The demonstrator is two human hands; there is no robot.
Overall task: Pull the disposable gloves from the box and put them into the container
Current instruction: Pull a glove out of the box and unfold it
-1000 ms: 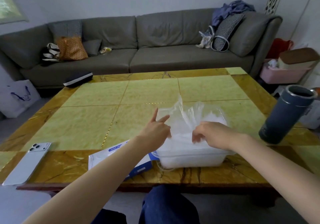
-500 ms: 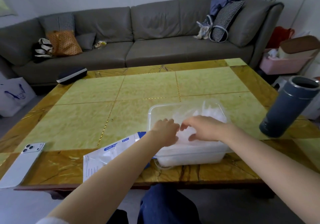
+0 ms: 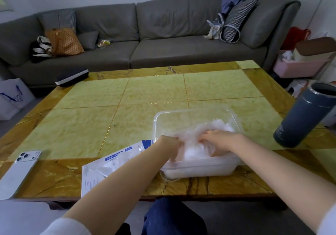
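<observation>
A clear plastic container (image 3: 196,113) stands near the front edge of the table, holding a heap of thin transparent disposable gloves (image 3: 216,128). Both hands are down inside it. My left hand (image 3: 170,144) is at the container's left side with its fingers buried in the gloves. My right hand (image 3: 221,142) lies palm down on the heap, pressing the gloves low. The fingertips of both hands are hidden by the plastic. The white and blue glove box (image 3: 109,163) lies flat to the left of the container, partly under my left forearm.
A dark grey tumbler (image 3: 305,114) stands at the table's right edge. A white phone (image 3: 18,171) lies at the front left corner, a dark case (image 3: 71,76) at the far left edge. A grey sofa with bags and cushions runs behind the table.
A glove held up above the container a second ago has gone down into it. Both hands have sunk from the rim into the heap.
</observation>
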